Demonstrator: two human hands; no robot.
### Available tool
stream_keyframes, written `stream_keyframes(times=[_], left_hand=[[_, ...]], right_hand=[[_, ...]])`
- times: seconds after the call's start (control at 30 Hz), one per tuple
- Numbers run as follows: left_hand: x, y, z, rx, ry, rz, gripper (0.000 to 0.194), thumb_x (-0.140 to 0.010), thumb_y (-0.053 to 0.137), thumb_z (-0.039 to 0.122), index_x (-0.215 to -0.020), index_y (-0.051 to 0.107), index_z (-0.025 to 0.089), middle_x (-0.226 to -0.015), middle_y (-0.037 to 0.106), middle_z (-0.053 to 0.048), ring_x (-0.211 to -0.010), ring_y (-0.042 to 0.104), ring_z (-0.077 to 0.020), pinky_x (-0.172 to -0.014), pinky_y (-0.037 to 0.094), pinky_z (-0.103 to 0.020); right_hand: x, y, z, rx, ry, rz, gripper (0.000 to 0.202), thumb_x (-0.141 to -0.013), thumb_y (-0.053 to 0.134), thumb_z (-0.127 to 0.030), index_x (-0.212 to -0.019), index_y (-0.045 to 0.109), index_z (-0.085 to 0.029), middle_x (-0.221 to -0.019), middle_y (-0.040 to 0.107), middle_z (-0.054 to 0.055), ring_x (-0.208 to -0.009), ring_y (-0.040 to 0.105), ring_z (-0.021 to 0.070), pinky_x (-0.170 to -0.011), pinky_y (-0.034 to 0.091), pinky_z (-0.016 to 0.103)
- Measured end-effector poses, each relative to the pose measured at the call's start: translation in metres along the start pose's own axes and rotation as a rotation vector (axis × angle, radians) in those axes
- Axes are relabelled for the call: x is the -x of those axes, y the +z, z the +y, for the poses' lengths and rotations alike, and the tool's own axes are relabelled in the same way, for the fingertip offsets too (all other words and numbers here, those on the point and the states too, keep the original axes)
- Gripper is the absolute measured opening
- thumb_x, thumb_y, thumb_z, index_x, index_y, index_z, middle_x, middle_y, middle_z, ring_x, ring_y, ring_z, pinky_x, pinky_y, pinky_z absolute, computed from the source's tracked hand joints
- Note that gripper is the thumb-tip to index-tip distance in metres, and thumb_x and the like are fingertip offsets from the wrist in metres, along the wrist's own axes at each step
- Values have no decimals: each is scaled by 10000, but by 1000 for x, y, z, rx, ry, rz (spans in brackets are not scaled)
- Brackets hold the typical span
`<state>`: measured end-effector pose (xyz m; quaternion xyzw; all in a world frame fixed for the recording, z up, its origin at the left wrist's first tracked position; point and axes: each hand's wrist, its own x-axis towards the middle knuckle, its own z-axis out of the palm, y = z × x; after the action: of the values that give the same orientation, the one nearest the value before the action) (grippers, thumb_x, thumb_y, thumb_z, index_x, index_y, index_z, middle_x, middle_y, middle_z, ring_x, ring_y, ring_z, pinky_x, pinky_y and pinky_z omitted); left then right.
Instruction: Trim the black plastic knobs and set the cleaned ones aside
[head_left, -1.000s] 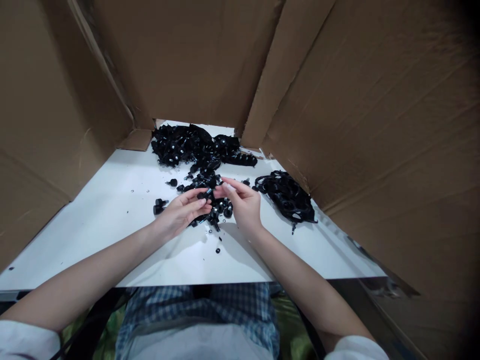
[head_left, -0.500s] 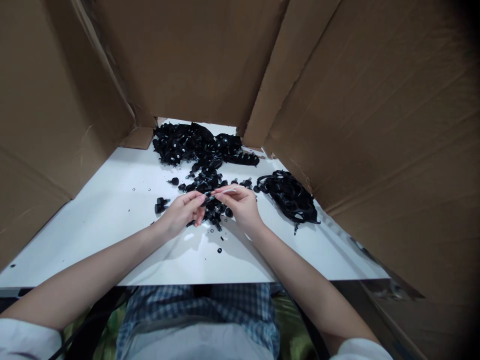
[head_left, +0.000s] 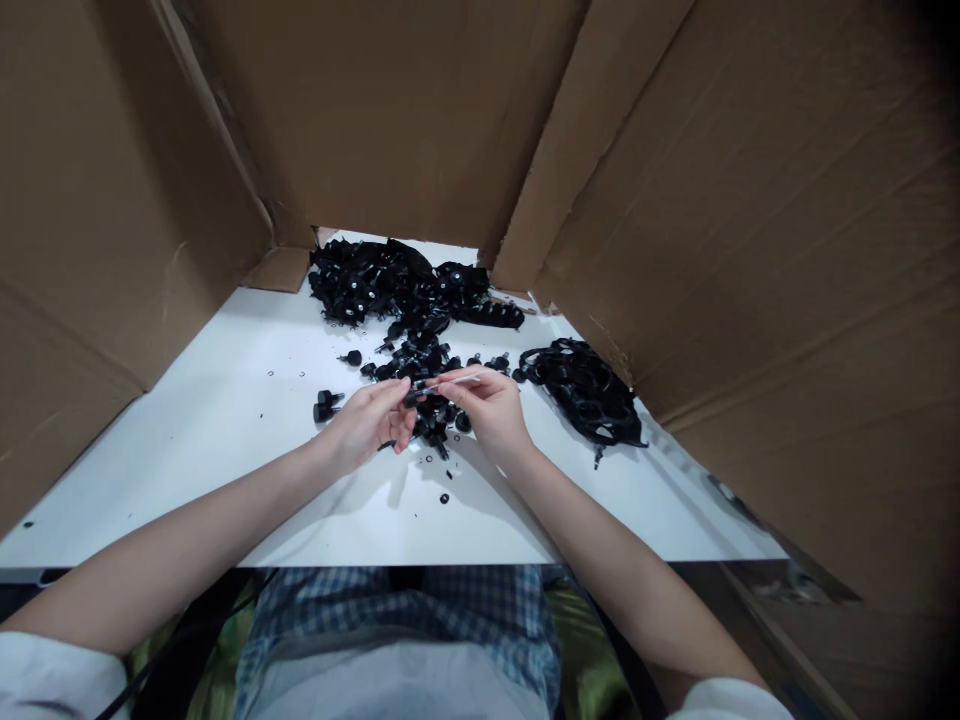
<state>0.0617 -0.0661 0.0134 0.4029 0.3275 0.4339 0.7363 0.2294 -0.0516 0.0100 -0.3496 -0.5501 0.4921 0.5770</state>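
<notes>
My left hand [head_left: 375,420] pinches a small black knobbed part [head_left: 414,397] between thumb and fingers, over the middle of the white table. Close beside it on the right, my right hand [head_left: 487,405] is closed on a thin white stick [head_left: 461,379], whose lower left end reaches the black part. Below and behind both hands lies a loose pile of black knobs with metal stems [head_left: 416,355]. Two more black knobs [head_left: 325,405] rest left of my left hand. Small black rings [head_left: 445,498] are scattered in front.
A large heap of black parts [head_left: 367,285] lies at the table's back. To the right is a tangled black bundle [head_left: 581,390]. Tall cardboard walls [head_left: 390,120] enclose the back and sides of the white table [head_left: 202,400].
The black part now shows more clearly at my left fingertips. Both hands remain close together, and the whole view has shifted slightly.
</notes>
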Motion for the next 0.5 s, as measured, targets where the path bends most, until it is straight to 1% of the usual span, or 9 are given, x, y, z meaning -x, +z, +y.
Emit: stream_keyframes(times=[0.13, 0.3, 0.5], left_hand=[[-1, 0, 0, 22, -18, -14, 273, -821, 621, 391, -793, 570, 124, -533, 576, 24, -374, 517, -75, -358, 379, -174], [-2, 1, 1, 51, -41, -3, 288, -846, 587, 388, -740, 579, 120, -518, 558, 23, -359, 497, -67, -360, 378, -173], [-3, -1, 1, 111, -87, 7, 270, -874, 553, 359, -710, 552, 145, -510, 552, 25, -359, 504, -68, -358, 372, -164]], right_hand=[[2, 1, -2, 7, -6, -12, 105, -652, 789, -266, -731, 733, -227, -749, 745, 3, -730, 705, 162, -735, 572, 317], [3, 2, -5, 4, 6, -46, 130, -647, 791, -299, -733, 728, -224, -767, 749, 9, -741, 709, 168, -756, 584, 338], [4, 3, -6, 17, -17, -49, 116, -648, 792, -294, -731, 734, -239, -738, 746, 2, -715, 708, 164, -733, 593, 329]])
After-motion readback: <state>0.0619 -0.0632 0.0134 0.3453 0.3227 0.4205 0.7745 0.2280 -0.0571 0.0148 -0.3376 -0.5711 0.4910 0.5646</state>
